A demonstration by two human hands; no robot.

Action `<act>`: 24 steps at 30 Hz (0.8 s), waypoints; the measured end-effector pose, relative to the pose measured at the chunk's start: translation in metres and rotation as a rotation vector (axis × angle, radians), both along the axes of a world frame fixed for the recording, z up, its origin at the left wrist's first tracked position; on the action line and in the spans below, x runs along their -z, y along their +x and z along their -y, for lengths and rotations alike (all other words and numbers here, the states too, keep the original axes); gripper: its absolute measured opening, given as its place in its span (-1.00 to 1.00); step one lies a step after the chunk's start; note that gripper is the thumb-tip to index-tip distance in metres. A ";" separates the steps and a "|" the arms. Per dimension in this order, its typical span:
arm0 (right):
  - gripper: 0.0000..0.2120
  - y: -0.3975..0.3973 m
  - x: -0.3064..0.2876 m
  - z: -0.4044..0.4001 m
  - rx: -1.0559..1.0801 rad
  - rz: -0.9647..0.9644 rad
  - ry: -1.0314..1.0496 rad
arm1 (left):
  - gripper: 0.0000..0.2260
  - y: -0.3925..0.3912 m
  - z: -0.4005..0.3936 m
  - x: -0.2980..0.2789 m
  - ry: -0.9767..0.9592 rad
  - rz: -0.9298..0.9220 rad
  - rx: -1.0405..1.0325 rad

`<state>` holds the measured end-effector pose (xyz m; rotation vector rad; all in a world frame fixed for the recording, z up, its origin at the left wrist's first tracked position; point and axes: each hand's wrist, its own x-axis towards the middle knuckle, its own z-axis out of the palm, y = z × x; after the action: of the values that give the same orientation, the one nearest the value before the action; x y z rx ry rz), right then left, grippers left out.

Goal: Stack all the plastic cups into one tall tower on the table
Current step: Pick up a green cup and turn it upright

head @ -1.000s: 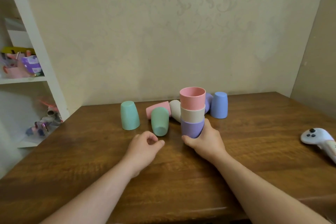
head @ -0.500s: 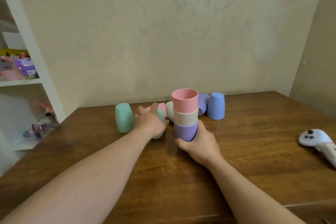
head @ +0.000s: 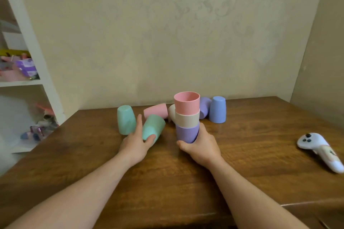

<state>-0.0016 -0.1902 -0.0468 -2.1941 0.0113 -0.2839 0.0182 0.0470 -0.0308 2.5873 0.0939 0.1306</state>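
A nested stack stands upright at the table's middle: a purple cup at the bottom, a cream cup in it, a pink cup on top. My right hand wraps the purple cup's base. My left hand grips a tilted green cup, bottom end toward me. A teal cup stands upside down to its left. Behind lie a pink cup and a cream cup on their sides. A purple cup and a blue cup stand behind the stack at the right.
The brown wooden table meets the wall just behind the cups. A white game controller lies near the right edge. A white shelf unit with clutter stands at the left, beyond the table's corner.
My left hand reached forward from the table front to the green cup and has closed on it and tipped it. My right hand has stayed on the stack's base.
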 end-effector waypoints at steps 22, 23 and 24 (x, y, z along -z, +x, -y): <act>-0.26 -0.002 0.003 0.001 -0.013 0.004 0.011 | 0.06 -0.037 -0.023 -0.019 -0.348 -0.066 0.036; -0.25 -0.002 0.003 0.001 -0.017 0.003 0.012 | 0.06 -0.037 -0.021 -0.013 -0.390 -0.061 0.023; -0.25 -0.001 0.003 0.001 -0.017 0.004 0.014 | 0.04 -0.036 -0.018 -0.008 -0.434 -0.055 0.008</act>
<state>-0.0027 -0.1916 -0.0502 -2.1786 -0.0080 -0.2775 -0.0179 0.0652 -0.0231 2.1576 0.1172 0.0305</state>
